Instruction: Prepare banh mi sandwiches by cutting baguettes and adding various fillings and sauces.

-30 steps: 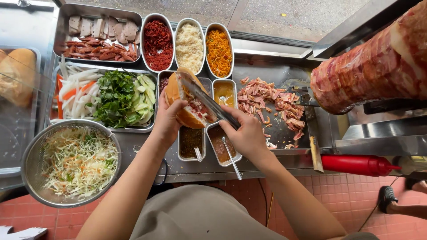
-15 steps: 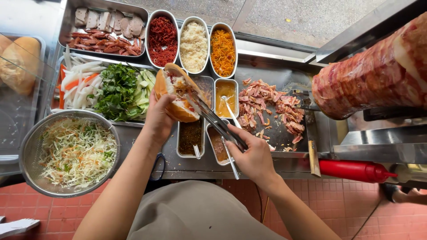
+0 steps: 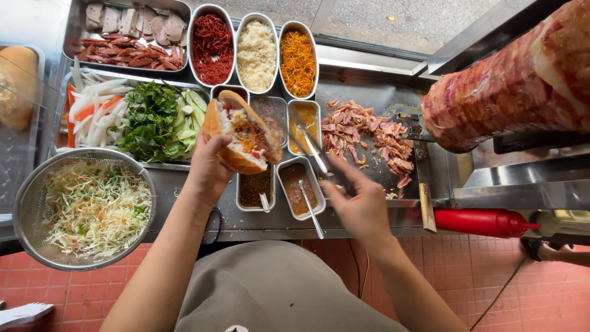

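Steel counter (image 3: 381, 221) carries trays of fillings. Left hand (image 3: 209, 169) grips the filled baguette (image 3: 243, 138), tilted over the sauce tubs (image 3: 279, 187); right hand (image 3: 359, 206) pinches tongs (image 3: 316, 154) near the shaved meat (image 3: 369, 135). Tilted so, filling may spill.

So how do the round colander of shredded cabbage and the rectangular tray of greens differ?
The colander is round and perforated; the tray is rectangular with solid walls. The colander holds one mixed shredded slaw; the tray holds white and orange strips, leafy herbs and cucumber slices side by side. The colander sits nearer the person. Both are metal.
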